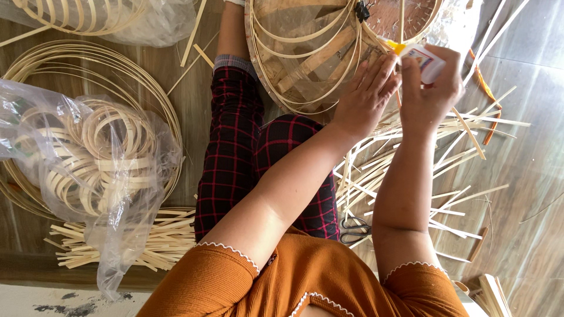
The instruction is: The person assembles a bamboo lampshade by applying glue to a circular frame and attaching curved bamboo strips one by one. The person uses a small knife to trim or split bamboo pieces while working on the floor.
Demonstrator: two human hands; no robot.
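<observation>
Glue tube [424, 61], small, white with a yellow nozzle, sits top right of the head view, pinched in the right hand [432, 88]. Nozzle points left, toward the rim of the round bamboo frame [305, 64], so the tube's long axis runs roughly left-right, slightly tilted up at the nozzle end.

Left to right: plastic bag of small bamboo rings [100, 155] lies on the wooden floor [529, 176], on top of larger bamboo hoops [94, 53]. Below it a bundle of cut bamboo sticks [158, 238]. Another clear bag with hoops [117, 17] at top left. Then the person's leg in red-and-black checked trousers [241, 147], stretched out under the frame. Frame leans at top centre, a black binder clip [362, 10] on its rim.

Left hand [367, 97]: fingers extended and flat, not clenched, fingertips touching the frame rim just beside the nozzle. Holds nothing; seems to be steadying the rim. Right hand: thumb and fingers pressed together around the tube body, firm pinch. The two hands are nearly touching; right hand nearer the tube, left nearer the frame.

Under the forearms, loose bamboo strips [458, 141] scattered over the floor, fanning right. Scissors [354, 229] lie between the arms, near the knee. An orange strip [485, 94] at far right. More sticks [492, 293] at bottom right corner.
</observation>
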